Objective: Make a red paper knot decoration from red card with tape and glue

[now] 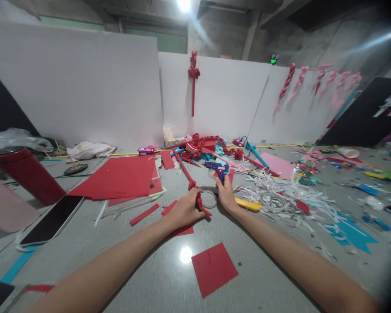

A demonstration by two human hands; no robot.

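Observation:
My left hand (186, 209) is closed around a red folded-paper craft (184, 167), a long thin stick with a bunched knot. Red paper ends poke out below my fingers. In my right hand (226, 194) is a dark blue hot glue gun (220, 168), gripped by its handle, its nozzle aimed to the left. A roll of clear tape (209, 199) lies between my hands. By my right wrist is a yellow utility knife (248, 204). Red paper scraps lie under my left hand, and a red paper square (214, 269) rests nearer to me.
On the left are a large red sheet (120, 178), a phone (52, 221) and a red tumbler (26, 176). White paper shreds (273, 187) cover the right side. Finished red paper pieces (208, 141) pile up at the back, before a white panel (221, 95).

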